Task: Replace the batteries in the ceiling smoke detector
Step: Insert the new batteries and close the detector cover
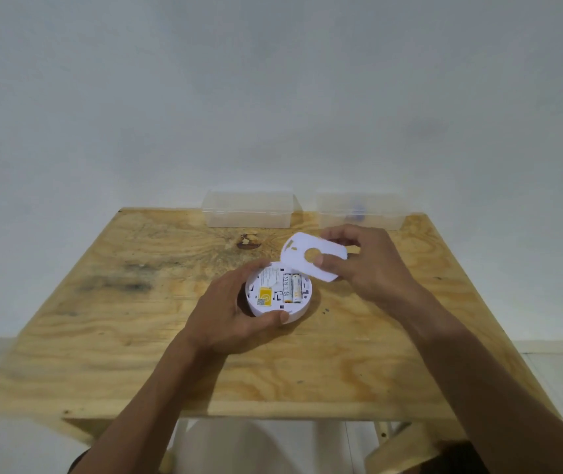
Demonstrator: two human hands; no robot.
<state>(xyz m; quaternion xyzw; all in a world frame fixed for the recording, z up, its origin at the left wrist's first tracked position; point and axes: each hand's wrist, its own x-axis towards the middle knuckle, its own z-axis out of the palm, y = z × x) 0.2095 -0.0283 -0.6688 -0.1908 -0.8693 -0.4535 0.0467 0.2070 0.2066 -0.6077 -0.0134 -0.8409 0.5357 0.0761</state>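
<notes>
Left hand (pixel 235 316) gripping face-down smoke detector (pixel 278 295), batteries (pixel 292 288) apparently lengthwise away; right hand (pixel 365 265) pinching cover (pixel 304 254).

smoke detector (pixel 278 295): 1 | cover plate (pixel 302 260): 1 | batteries (pixel 292 288): 2 | clear boxes (pixel 249 208): 2 | table (pixel 136 336): 1
</notes>
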